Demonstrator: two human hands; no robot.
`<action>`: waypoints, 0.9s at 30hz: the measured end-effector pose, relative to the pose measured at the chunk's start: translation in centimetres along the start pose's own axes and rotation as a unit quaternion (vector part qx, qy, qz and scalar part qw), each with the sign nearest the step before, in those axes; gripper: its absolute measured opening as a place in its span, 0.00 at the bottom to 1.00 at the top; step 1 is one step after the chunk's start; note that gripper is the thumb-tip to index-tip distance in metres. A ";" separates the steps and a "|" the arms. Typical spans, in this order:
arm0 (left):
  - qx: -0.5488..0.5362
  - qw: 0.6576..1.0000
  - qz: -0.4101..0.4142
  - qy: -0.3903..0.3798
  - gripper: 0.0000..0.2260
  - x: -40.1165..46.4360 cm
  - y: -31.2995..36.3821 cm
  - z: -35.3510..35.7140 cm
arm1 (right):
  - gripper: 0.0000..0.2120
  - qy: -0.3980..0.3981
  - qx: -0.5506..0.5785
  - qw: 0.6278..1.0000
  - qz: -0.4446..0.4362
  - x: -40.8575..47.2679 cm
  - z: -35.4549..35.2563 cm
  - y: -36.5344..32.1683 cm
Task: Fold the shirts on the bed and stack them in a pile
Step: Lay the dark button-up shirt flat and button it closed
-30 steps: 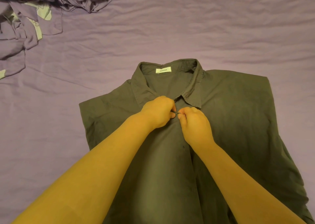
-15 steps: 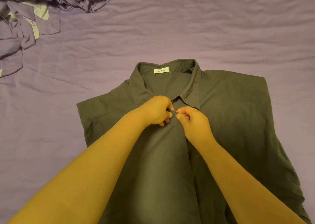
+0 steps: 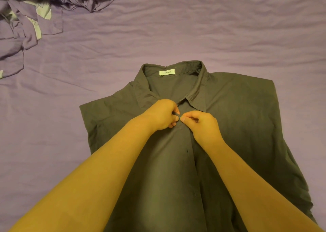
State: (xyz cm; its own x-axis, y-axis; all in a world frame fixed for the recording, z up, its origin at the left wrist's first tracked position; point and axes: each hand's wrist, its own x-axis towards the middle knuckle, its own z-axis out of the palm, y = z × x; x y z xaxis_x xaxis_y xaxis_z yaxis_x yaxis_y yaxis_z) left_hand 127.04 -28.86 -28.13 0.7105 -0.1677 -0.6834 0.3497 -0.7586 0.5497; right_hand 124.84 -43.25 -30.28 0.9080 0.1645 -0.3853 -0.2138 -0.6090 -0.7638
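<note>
My left hand [image 3: 161, 114] and right hand [image 3: 201, 124] pinch the green shirt [image 3: 247, 126] placket near its collar; folding unstarted, crumpled shirts [image 3: 31, 20] wait far left

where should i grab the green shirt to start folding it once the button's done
Probably the shoulders. The shirt lies flat, front up, collar pointing away. Come from the near side and pinch the left shoulder edge and the right one: both outer edges lie bare on the sheet. For now the left hand and right hand both pinch the placket below the collar.
</note>
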 end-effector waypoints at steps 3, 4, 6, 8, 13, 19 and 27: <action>-0.005 1.000 -0.002 -0.008 0.08 0.0 0.3 -0.2 | 0.09 0.006 -0.020 1.000 0.003 0.0 0.3 0.1; -0.008 1.000 -0.006 -0.009 0.08 0.0 0.4 -0.3 | 0.09 0.008 -0.019 1.000 0.003 0.0 0.4 0.2; -0.008 1.000 -0.021 -0.021 0.09 0.0 0.7 -0.4 | 0.09 0.015 -0.021 1.000 -0.007 -0.1 0.5 0.5; 0.017 0.999 -0.029 -0.036 0.09 0.1 1.2 -0.6 | 0.09 0.024 -0.029 0.999 -0.027 -0.4 0.6 0.8; 0.126 0.989 -0.025 -0.070 0.10 0.3 2.0 -0.9 | 0.09 0.038 -0.072 0.993 -0.080 -0.8 1.0 1.4; 0.228 0.972 0.036 -0.039 0.11 0.1 1.7 -0.8 | 0.09 0.060 -0.093 0.992 -0.055 -0.8 1.6 1.1; 0.237 0.967 0.090 0.022 0.10 0.1 -0.6 -0.2 | 0.11 0.053 -0.135 0.989 -0.032 -0.5 1.8 1.0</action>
State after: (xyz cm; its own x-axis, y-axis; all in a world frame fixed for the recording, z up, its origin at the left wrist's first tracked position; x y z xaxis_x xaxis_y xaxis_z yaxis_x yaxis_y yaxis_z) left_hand 127.03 -28.34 -28.46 0.7627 -0.3046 -0.5705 -0.0938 -0.9249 0.3685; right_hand 123.56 -42.58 -31.77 0.9525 0.1349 -0.2731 -0.0644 -0.7871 -0.6134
